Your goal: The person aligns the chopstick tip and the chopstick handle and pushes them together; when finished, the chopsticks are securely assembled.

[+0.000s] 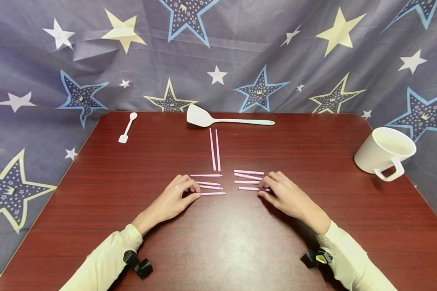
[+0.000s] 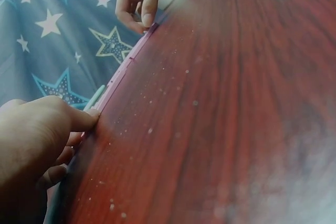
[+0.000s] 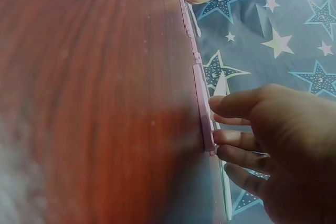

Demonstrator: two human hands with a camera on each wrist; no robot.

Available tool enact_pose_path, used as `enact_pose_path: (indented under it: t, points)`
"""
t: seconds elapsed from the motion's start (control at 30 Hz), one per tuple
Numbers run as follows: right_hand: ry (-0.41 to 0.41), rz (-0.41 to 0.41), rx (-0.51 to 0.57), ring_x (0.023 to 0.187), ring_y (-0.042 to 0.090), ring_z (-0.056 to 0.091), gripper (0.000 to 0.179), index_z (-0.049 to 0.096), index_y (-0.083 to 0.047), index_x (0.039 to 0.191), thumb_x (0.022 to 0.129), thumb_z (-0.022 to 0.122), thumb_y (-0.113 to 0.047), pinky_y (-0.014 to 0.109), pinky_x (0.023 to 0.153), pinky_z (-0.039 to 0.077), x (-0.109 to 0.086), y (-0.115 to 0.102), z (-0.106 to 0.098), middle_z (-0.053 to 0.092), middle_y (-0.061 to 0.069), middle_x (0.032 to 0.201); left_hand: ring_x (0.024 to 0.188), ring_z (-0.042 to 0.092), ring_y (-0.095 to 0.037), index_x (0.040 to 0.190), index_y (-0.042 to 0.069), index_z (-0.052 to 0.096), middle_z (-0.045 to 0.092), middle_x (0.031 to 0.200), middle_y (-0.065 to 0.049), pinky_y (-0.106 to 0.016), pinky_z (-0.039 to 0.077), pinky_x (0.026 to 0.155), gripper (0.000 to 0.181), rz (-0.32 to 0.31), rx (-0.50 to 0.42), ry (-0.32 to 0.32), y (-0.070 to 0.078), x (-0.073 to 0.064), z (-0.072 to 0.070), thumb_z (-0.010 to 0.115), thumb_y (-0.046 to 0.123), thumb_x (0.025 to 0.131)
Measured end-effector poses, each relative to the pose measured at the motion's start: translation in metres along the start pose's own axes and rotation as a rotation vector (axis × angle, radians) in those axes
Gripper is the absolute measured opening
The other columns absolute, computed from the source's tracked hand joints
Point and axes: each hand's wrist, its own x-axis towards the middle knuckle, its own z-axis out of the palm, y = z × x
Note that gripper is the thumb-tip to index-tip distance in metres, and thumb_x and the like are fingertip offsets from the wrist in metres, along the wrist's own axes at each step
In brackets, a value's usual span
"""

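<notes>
Several thin pink sticks lie in two short stacks of rows on the table. My left hand [image 1: 176, 192] is at the outer ends of the left sticks [image 1: 211, 184], its thumb and forefinger pinching the end of the nearest one [image 1: 214, 193]. In the left wrist view the thumb [image 2: 83, 120] meets that end. My right hand [image 1: 285, 196] is at the outer ends of the right sticks [image 1: 248, 182]. Its loosely bent fingers touch the nearest one, partly covering its end; the right wrist view shows the fingers [image 3: 236, 139] spread beside the sticks. Two more pink sticks [image 1: 215, 149] lie lengthwise beyond.
A white spatula [image 1: 200, 117] lies along the far edge of the dark red table [image 1: 149, 153]. At the far left is a small white double-ended spoon [image 1: 128, 128]. A white ribbed mug [image 1: 378, 155] stands at the right. Behind hangs a star-patterned cloth [image 1: 218, 52].
</notes>
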Motion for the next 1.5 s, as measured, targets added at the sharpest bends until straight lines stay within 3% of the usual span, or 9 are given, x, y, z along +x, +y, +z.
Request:
enact_pose_path:
  t: [0.67,1.0,1.5]
  points:
    - [0.003,-0.093,-0.002,0.077,0.018,0.050,0.017,0.065,-0.009,0.088,0.086,0.080,0.000,0.036,0.068,0.044,0.0060,0.0058,0.0084,0.059,0.002,0.087,0.085,0.048,-0.010,0.087,0.020,0.065,0.054,0.087,0.011,-0.030,0.042,0.074,0.016,0.029,0.036,0.000,-0.0003,-0.0002,-0.0020,0.080,0.014,0.092]
    - [0.009,-0.122,-0.014,0.076,0.019,0.050,0.018,0.065,-0.007,0.088,0.085,0.080,0.002,0.037,0.068,0.044,0.0061,0.0059,0.0085,0.058,0.002,0.087,0.085,0.047,-0.010,0.088,0.020,0.064,0.053,0.087,0.011,-0.030,0.043,0.075,0.015,0.080,0.078,-0.003,-0.0011,0.0000,-0.0032,0.078,0.016,0.094]
    - [0.023,-0.138,0.014,0.081,0.019,0.054,0.019,0.065,-0.006,0.091,0.084,0.080,0.003,0.036,0.071,0.047,0.0078,0.0017,0.0010,0.059,0.002,0.088,0.088,0.051,-0.010,0.092,0.017,0.066,0.058,0.090,0.010,-0.030,0.045,0.077,0.014,0.177,0.111,0.052,0.0029,-0.0012,-0.0095,0.080,0.013,0.092]
